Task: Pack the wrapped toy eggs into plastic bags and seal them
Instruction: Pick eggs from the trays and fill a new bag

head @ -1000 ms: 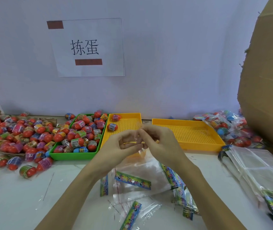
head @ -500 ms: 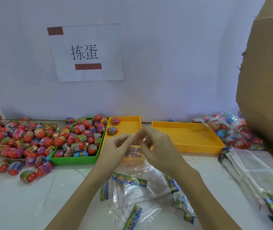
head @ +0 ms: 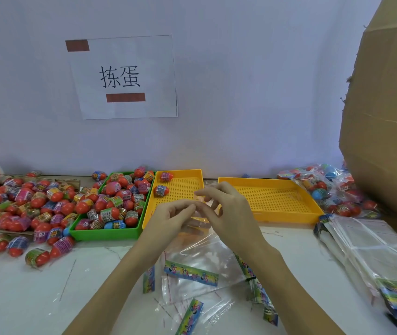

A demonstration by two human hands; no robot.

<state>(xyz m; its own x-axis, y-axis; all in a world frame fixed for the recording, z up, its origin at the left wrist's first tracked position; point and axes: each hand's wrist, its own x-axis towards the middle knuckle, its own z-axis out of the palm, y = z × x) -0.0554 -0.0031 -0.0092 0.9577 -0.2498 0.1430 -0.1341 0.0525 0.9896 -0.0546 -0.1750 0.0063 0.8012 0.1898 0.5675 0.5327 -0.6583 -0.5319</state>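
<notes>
In the head view, the job looks well under way but far from finished. At the right edge of the frame, filled bags of eggs (head: 330, 187) lie heaped beside the cardboard box (head: 386, 117), which I take as packed work. Much is left: loose wrapped toy eggs (head: 23, 204) spread across the left of the frame, the green tray (head: 105, 234) is full, and two eggs sit at the upper left of the small yellow tray (head: 149, 209). The large yellow tray (head: 287, 213) holds none. Empty bags lie at lower centre, and a stack of bags (head: 371, 252) sits at lower right.

Both forearms reach up from the bottom edge and meet at frame centre. The left hand (head: 168, 216) pinches the top of a clear plastic bag (head: 200, 252), fingers curled. The right hand (head: 229, 213) works the same edge with thumb and fingertips, its other fingers loosely spread; it seems to be opening the mouth. No egg is visible in this bag.
</notes>
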